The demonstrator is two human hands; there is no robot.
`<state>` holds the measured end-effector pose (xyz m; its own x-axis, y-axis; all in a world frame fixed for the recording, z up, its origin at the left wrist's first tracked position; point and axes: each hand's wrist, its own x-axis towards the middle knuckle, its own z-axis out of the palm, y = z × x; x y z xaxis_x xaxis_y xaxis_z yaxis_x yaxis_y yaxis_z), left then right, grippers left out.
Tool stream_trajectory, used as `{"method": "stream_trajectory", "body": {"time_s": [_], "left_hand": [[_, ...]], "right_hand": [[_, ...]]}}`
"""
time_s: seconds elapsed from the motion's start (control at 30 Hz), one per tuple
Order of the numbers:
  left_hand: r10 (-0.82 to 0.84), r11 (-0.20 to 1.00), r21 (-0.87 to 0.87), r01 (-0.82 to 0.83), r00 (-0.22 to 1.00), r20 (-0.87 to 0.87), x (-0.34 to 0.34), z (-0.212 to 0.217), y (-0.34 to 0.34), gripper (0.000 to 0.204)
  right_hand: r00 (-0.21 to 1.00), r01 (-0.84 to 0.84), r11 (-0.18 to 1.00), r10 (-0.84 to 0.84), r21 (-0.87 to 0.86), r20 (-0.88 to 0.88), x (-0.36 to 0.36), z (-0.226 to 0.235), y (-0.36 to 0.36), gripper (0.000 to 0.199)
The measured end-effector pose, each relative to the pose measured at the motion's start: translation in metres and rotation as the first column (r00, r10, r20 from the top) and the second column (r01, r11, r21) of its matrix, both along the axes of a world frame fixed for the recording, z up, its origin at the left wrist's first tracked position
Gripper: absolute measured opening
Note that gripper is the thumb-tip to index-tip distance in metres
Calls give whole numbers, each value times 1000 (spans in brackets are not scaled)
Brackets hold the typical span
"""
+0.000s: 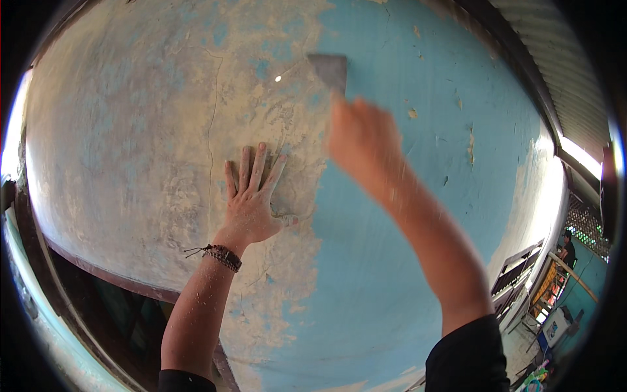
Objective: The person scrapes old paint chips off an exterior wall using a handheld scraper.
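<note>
- Currently, left hand: fully open, fingers spread, palm flat against the wall; holds nothing. Braided bracelet on its wrist.
- Right hand: closed round the handle of a scraper; motion-blurred, so finger detail can't be read.
- Scraper blade: grey, flat, trapezoid; sits just above the rt hand, up and to the right of the lt hand, at the wall surface. Contact can't be confirmed due to blur.
- Wall under and left of the lt hand: bare beige plaster, cracked, w/ faint blue traces.
- Wall below and right of the rt hand: blue paint intact, a few small chips.
- Paint edge runs approx. betw. the two hands.
- Packages: white box-like item far lower right of the rt hand, beside a blue wall; too small for label detail.
</note>
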<state>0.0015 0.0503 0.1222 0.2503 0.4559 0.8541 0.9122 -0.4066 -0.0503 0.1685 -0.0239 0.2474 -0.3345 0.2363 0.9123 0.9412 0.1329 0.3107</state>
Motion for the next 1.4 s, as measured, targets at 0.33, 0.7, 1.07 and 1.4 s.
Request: {"method": "stream_trajectory", "body": {"time_s": [0.33, 0.7, 1.07, 1.4], "left_hand": [[-486, 826, -30, 563, 738, 468, 38, 41, -23, 53], [-351, -61, 248, 967, -253, 902, 44, 118, -20, 30], [-673, 653, -11, 757, 587, 450, 64, 154, -4, 18], [-675, 465, 177, 867, 218, 704, 77, 137, -8, 17]], "right_hand": [[996, 69, 992, -76, -110, -52, -13, 23, -30, 14], [987, -96, 970, 63, -225, -150, -22, -18, -35, 35], [889, -341, 927, 265, -154, -374, 1, 8, -28, 46], [873, -346, 926, 258, -151, -415, -1, 10, -35, 35]]}}
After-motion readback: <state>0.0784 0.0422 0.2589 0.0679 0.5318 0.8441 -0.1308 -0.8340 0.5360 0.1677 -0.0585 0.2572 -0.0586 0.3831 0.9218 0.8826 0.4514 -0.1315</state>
